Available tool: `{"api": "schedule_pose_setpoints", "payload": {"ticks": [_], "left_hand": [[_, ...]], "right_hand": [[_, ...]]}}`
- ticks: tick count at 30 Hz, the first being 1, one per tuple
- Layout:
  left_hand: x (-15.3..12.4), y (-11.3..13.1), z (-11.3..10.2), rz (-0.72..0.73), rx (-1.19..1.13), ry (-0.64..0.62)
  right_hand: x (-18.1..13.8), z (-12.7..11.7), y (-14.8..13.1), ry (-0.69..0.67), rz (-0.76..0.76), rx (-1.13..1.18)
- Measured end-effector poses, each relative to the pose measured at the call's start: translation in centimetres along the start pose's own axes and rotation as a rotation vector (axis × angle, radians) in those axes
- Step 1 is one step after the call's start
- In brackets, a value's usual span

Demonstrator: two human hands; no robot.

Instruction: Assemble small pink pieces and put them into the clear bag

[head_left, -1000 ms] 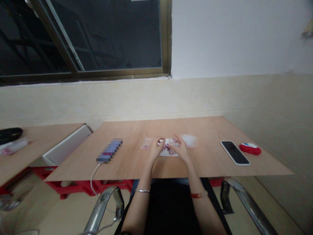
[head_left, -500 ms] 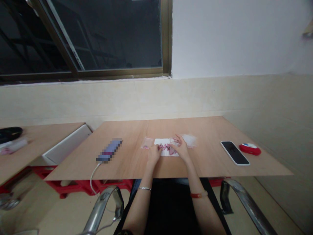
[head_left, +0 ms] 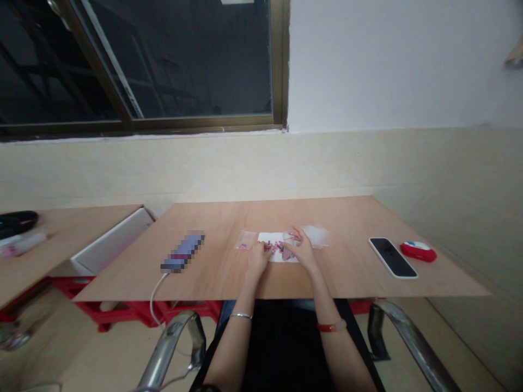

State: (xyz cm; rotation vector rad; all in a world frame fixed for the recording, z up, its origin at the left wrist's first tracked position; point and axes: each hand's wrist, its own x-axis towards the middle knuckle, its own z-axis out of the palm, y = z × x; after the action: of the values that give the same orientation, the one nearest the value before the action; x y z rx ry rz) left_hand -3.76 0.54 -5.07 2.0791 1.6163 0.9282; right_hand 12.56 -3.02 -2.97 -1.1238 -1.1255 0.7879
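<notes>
We are sorting small pink beads (head_left: 278, 249) on a white sheet (head_left: 273, 239) mid-table, our left hand (head_left: 257, 257) pinching at them and our right hand (head_left: 301, 251) resting fingers spread on the sheet; whether either grips a bead, we cannot tell. Next likely calls for a fine pinch, with two small clear bags (head_left: 245, 239) flanking, the phone (head_left: 393, 257) well apart and bare table (head_left: 347, 218) all around

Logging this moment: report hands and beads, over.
Left hand and right hand both fingertips-down on the white sheet among pink beads. Grip unclear. Small clear bags flank the sheet; nothing blocking.
</notes>
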Motion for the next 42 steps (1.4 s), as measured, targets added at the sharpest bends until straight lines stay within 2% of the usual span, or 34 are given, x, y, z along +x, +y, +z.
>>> {"api": "schedule_pose_setpoints", "payload": {"ticks": [5,11,17,23,28,35,42], "left_hand": [[0.7,0.0,-0.8,0.049,-0.096,0.139],[1.0,3.0,-2.8,0.120,-0.221,0.228],[0.3,6.0,-3.7,0.175,-0.239,0.187],[-0.4,6.7,-4.5,0.271,-0.157,-0.005],[-0.5,7.5,-5.6,0.238,-0.283,-0.081],[-0.2,7.6,-6.5,0.158,-0.519,-0.006],[0.0,7.6,-6.4,0.109,-0.756,0.025]], "right_hand": [[-0.3,0.3,0.6,-0.031,-0.011,-0.031],[-0.5,0.5,1.4,-0.070,-0.037,-0.082],[-0.7,1.2,0.3,-0.128,-0.050,-0.033],[-0.8,1.3,-0.9,-0.060,-0.040,0.006],[-0.9,1.0,-1.4,-0.035,-0.041,0.031],[-0.3,-0.1,-2.9,-0.078,0.067,0.212],[-0.3,-0.4,-3.6,-0.094,0.075,0.178]]}}
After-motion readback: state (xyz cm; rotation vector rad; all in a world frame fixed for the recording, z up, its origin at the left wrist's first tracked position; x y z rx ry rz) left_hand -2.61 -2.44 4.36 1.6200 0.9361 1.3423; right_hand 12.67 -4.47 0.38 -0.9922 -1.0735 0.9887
